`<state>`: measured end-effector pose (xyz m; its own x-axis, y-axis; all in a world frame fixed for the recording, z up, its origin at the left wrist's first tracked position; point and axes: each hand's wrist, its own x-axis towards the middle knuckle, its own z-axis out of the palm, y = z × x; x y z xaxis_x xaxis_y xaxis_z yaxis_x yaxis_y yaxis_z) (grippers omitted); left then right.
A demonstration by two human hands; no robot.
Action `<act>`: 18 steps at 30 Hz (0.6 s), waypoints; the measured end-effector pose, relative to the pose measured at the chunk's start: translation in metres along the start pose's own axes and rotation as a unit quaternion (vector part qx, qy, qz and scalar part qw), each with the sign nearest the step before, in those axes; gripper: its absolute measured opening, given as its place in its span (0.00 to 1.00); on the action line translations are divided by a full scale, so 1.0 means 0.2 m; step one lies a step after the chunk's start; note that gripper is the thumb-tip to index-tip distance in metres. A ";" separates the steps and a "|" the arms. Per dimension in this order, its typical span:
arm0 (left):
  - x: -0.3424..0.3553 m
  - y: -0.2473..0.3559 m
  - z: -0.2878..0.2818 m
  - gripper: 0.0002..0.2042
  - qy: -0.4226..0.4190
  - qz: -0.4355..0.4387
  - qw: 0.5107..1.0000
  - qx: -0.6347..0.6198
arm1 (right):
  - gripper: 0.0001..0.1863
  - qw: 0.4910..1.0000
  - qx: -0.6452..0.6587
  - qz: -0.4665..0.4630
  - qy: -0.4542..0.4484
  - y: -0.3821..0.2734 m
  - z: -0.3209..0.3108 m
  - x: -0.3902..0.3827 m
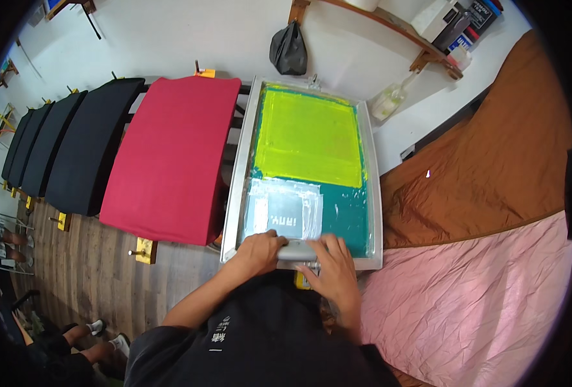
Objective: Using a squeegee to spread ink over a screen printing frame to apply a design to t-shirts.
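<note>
The left hand (258, 253) and right hand (335, 269) both grip the squeegee (293, 251) at six o'clock on the screen (347, 216). Likely a stroke's start or end; the next move calls for even pressure.

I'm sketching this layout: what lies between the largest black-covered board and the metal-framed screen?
The head view shows the red-covered board between the largest black-covered board and the metal-framed screen.
</note>
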<state>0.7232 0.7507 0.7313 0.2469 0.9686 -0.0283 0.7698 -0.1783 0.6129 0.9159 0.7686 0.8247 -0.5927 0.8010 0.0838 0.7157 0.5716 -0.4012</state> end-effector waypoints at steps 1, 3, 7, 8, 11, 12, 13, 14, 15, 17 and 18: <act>-0.02 0.00 0.00 0.16 0.007 -0.004 1.000 0.001 | 0.32 0.999 -0.017 -0.029 -0.003 -0.03 0.03 0.03; -0.04 -0.01 0.00 0.17 0.010 0.002 1.000 -0.009 | 0.37 0.996 -0.047 -0.071 -0.020 -0.01 0.15 0.09; 0.03 -0.03 0.00 0.14 -0.014 -0.008 1.000 0.006 | 0.19 0.989 -0.036 0.007 -0.143 0.13 0.33 0.17; 0.05 -0.03 -0.01 0.16 -0.022 -0.006 1.000 0.005 | 0.19 0.989 -0.034 0.007 -0.146 0.15 0.34 0.18; 0.14 -0.07 -0.04 0.17 -0.096 -0.016 0.995 0.017 | 0.13 0.991 -0.006 -0.015 -0.133 0.20 0.34 0.24; 0.19 -0.10 -0.06 0.16 -0.139 -0.025 0.990 0.024 | 0.13 0.991 -0.004 -0.016 -0.135 0.21 0.33 0.28; 0.23 -0.11 -0.09 0.15 -0.158 -0.005 0.987 0.012 | 0.12 0.984 0.015 0.002 -0.178 0.23 0.30 0.33; 0.26 -0.11 -0.13 0.15 -0.168 -0.002 0.986 0.007 | 0.11 0.975 0.034 0.016 -0.221 0.24 0.28 0.36; 0.28 -0.11 -0.16 0.14 -0.179 0.001 0.984 0.002 | 0.10 0.975 0.049 0.010 -0.214 0.25 0.29 0.38; 0.33 -0.12 -0.19 0.14 -0.178 -0.003 0.984 0.012 | 0.11 0.970 0.053 0.018 -0.235 0.25 0.25 0.44; 0.36 -0.13 -0.24 0.14 -0.187 -0.002 0.982 0.033 | 0.12 0.972 0.056 0.006 -0.228 0.28 0.26 0.49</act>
<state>0.6934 0.8337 0.7510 0.4332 0.8405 -0.3255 0.8047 -0.1979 0.5598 0.8791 0.8705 0.7626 -0.7051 0.6308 -0.3240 0.6939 0.5195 -0.4987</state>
